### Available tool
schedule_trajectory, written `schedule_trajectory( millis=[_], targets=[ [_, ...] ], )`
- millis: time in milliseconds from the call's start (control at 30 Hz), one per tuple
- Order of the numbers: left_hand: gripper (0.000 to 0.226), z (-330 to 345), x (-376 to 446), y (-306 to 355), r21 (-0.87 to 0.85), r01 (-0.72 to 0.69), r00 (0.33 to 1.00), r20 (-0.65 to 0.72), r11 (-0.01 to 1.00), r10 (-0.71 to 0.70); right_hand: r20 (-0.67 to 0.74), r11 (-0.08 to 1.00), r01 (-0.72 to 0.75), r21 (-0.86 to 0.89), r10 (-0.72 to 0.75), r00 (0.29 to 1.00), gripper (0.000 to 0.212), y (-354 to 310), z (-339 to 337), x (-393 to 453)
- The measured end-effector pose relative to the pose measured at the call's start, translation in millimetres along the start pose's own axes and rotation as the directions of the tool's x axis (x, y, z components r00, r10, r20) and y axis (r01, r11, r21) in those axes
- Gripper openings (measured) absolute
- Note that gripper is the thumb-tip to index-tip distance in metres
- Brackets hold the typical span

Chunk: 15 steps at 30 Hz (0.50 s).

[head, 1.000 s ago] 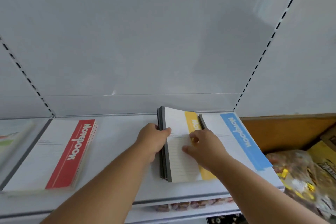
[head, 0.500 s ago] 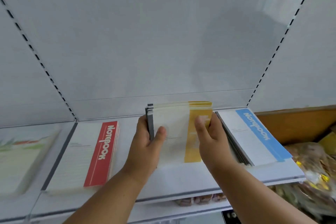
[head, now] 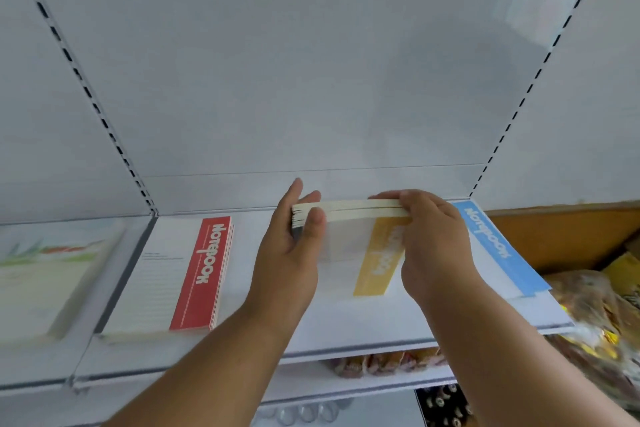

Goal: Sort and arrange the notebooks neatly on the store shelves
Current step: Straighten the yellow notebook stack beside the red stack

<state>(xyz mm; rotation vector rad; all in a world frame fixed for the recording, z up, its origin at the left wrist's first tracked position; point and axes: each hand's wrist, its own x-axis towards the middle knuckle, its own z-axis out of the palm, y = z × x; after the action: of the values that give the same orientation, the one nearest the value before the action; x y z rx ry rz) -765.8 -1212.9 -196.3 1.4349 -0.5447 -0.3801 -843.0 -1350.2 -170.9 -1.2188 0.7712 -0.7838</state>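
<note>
1. One white shelf [head: 346,333] spans the view and carries every pile; its bare strip lies at 6 o'clock of the held stack.
2. At 9 o'clock of the hands, a red-banded notebook pile [head: 180,274] lies flat on the shelf, well apart from them.
3. At 3 o'clock, a blue-banded notebook pile [head: 491,246] also lies flat, partly hidden by the right wrist.
4. Between those piles, the yellow-banded notebook stack [head: 349,229] stands tilted on edge, its lower edge apparently down on the shelf, page edges facing up.
5. Left hand [head: 294,239]: its grip is clasped on the stack's left edge, thumb in front, fingers behind.
6. Right hand [head: 433,239]: its grip is closed over the top right corner, fingers curled across the page edges.
7. Judgement: several thin, soft-covered books together look moderately heavy and floppy, with smooth covers likely to slide apart. Holding both side edges and squeezing inward should keep them square; a one-corner hold risks fanning.
</note>
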Motion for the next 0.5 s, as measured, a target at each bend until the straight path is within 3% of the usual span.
schedule_trajectory(
  millis=[167,267,367,500],
  targets=[
    [0.032,14.3,8.0,6.8,-0.004,0.09,0.973,-0.214,0.996,-0.089,0.198,0.997,0.009,-0.074,0.006,0.98,0.028,3.2,-8.3,6.6],
    [0.019,18.7,15.4,10.4,-0.035,0.094,0.94,-0.326,0.995,-0.1,0.19,0.998,0.009,-0.06,0.002,0.982,0.039,-2.1,-10.1,7.2],
    [0.025,24.4,17.9,13.6,-0.058,0.08,0.926,-0.365,0.995,-0.096,0.151,0.998,-0.004,-0.058,0.013,0.988,0.042,-1.9,-10.1,6.2],
    [0.029,21.3,18.6,13.3,-0.061,0.1,0.944,-0.31,0.993,-0.114,0.257,0.997,-0.045,-0.06,0.059,0.964,0.044,2.1,-12.7,7.3]
  ],
)
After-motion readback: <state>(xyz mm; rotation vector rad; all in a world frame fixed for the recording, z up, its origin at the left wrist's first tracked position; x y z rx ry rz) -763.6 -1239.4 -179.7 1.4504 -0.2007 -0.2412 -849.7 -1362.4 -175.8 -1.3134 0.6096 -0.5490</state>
